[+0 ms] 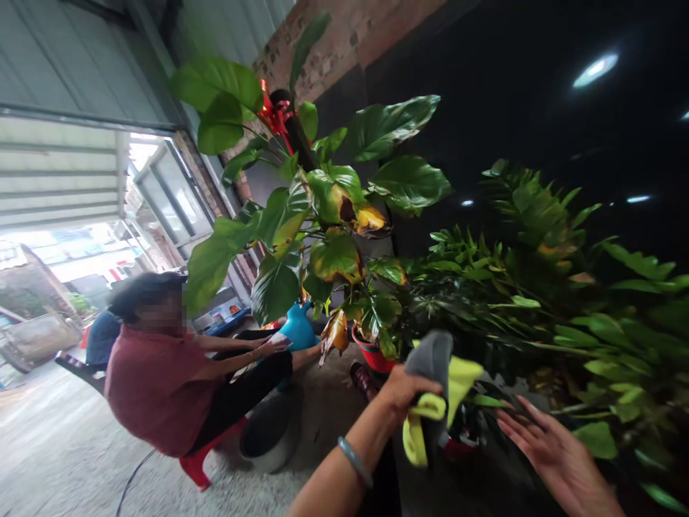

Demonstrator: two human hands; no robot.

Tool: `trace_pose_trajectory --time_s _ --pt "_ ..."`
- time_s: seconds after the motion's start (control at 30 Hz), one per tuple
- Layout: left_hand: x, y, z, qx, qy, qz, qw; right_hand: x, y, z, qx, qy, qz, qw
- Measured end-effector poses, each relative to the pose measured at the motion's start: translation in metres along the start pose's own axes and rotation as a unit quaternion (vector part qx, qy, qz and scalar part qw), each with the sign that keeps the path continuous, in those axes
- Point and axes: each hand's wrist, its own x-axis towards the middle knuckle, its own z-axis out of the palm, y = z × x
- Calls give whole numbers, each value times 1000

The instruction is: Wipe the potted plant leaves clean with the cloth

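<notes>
My left hand (405,393) grips a yellow and grey cloth (437,398) that hangs down in front of the plants. A bracelet sits on that wrist. My right hand (543,445) is flat and open, fingers spread, reaching toward the dark leaves of the bushy plant (538,309) at the right. A tall plant with big green and yellowing leaves (323,208) rises from a red pot (372,355) just beyond the cloth.
A person in a red shirt (156,380) sits on a red stool (197,467) at the left, hands near a blue watering can (297,327). A grey bucket (268,434) stands on the gravel floor. A brick wall and an open doorway lie behind.
</notes>
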Motion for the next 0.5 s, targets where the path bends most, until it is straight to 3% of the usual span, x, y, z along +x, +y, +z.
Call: trace_pose_trajectory --time_s 0.1,0.17,0.3,0.43,0.5 --pt "-15 -38 -16 3 -23 -57 998 -2 -3 -1 -5 1 -6 1000" --pt "-30 -44 -23 3 -60 -58 997 -3 -5 -1 -3 1 -1 1000" --pt "-49 -31 -22 39 -124 -31 991 -4 -6 2 10 14 28 999" --pt "-52 -18 -11 41 -125 -13 991 0 -4 -1 4 17 10 1000" --pt "-54 -4 -8 15 -129 30 991 3 -3 -6 -7 2 -3 1000"
